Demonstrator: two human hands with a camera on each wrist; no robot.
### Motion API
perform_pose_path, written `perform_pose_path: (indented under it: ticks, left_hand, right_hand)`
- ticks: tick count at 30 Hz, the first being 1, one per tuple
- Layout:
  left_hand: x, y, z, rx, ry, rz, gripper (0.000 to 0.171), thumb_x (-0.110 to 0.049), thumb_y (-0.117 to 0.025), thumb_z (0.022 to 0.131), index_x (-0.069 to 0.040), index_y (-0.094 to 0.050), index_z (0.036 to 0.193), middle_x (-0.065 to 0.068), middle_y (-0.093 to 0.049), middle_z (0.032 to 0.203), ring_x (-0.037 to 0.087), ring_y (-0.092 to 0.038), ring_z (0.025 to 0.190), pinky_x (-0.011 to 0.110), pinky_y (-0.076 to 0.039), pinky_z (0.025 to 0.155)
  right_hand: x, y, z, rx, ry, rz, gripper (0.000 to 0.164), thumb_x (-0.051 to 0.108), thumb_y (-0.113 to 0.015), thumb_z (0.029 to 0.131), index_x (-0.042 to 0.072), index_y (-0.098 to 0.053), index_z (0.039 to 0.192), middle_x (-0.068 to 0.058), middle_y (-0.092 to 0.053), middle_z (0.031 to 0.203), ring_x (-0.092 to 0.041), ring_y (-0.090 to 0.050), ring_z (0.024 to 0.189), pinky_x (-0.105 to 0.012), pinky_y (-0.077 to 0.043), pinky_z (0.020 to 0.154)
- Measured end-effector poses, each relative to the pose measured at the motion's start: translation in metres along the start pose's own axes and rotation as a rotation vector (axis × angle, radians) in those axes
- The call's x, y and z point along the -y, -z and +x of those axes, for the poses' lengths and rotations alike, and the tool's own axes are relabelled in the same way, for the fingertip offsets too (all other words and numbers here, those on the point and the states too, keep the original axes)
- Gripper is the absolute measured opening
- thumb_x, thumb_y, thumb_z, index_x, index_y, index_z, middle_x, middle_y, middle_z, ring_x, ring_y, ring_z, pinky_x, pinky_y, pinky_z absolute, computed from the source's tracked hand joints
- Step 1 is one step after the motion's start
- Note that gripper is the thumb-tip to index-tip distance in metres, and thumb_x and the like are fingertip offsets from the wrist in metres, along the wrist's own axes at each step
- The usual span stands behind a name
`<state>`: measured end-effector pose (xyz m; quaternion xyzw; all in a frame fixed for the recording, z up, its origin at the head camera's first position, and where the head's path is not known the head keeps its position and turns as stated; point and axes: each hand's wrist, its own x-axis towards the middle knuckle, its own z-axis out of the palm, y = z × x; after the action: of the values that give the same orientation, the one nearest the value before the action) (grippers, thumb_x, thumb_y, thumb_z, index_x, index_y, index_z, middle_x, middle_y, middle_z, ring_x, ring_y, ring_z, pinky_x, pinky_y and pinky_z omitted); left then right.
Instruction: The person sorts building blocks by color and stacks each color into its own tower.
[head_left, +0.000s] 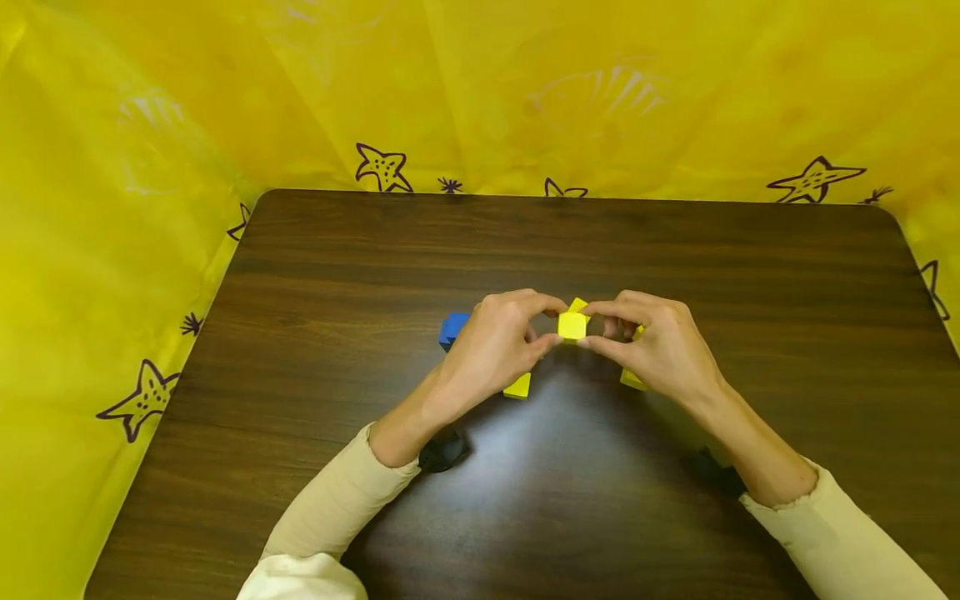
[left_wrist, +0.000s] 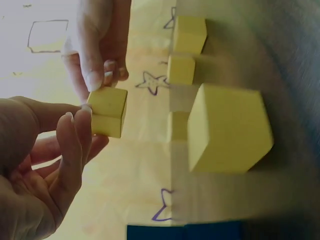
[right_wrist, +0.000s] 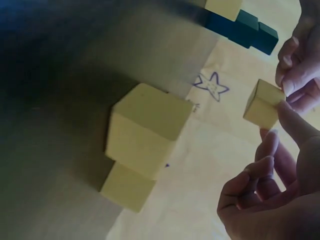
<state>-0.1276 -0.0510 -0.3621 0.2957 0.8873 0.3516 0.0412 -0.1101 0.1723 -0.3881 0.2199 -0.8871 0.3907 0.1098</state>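
A small yellow block (head_left: 572, 326) is held up off the table between the two hands. My left hand (head_left: 491, 346) pinches its left side between thumb and fingers. From the other side my right hand (head_left: 663, 342) pinches the same block with thumb and forefinger. In the left wrist view the yellow block (left_wrist: 107, 112) shows a line across its face; the right wrist view shows the yellow block (right_wrist: 264, 104) with the fingertips of both hands on it. Another yellow block (head_left: 577, 305) shows just behind it, partly covered.
A yellow block (head_left: 517, 386) stands by the left wrist. Yellow blocks (head_left: 633, 379) are partly hidden under the right hand. Blue blocks (head_left: 453, 327) lie beyond the left hand, partly covered. The dark wooden table (head_left: 360, 250) meets a yellow patterned sheet (head_left: 480, 100) at its back edge.
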Motion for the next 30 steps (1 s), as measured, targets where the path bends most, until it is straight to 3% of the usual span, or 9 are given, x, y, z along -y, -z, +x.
perform_pose_path:
  ticks: [14,23,30]
  left_hand:
    - [-0.003,-0.034,0.002,0.003,0.021,0.045,0.028,-0.012,-0.078,0.087,-0.006,-0.072,0.114,0.004,-0.07,0.108,0.002,-0.062,0.066,0.012,-0.047,0.059]
    - [0.0,-0.046,0.008,0.066,0.037,0.071,0.03,-0.013,-0.08,0.086,-0.006,-0.071,0.114,0.006,-0.072,0.11,0.003,-0.063,0.068,0.013,-0.048,0.061]
    - [0.003,-0.052,0.01,0.077,0.038,0.195,0.03,-0.021,-0.081,0.085,-0.013,-0.073,0.113,0.0,-0.073,0.105,0.008,-0.066,0.082,0.027,-0.054,0.068]
  right_hand:
    - [-0.019,0.0,-0.019,0.036,0.01,-0.036,0.025,0.012,-0.09,0.073,0.016,-0.078,0.094,0.009,-0.055,0.072,-0.008,-0.05,0.065,-0.016,-0.037,0.056]
    - [-0.028,0.002,-0.027,0.081,-0.018,-0.104,0.028,0.015,-0.091,0.07,0.016,-0.079,0.095,0.005,-0.057,0.073,-0.011,-0.05,0.068,-0.017,-0.037,0.057]
    - [-0.028,-0.001,-0.025,0.114,-0.008,-0.162,0.026,0.016,-0.093,0.068,0.015,-0.078,0.09,0.006,-0.056,0.07,-0.013,-0.05,0.068,-0.03,-0.039,0.062]
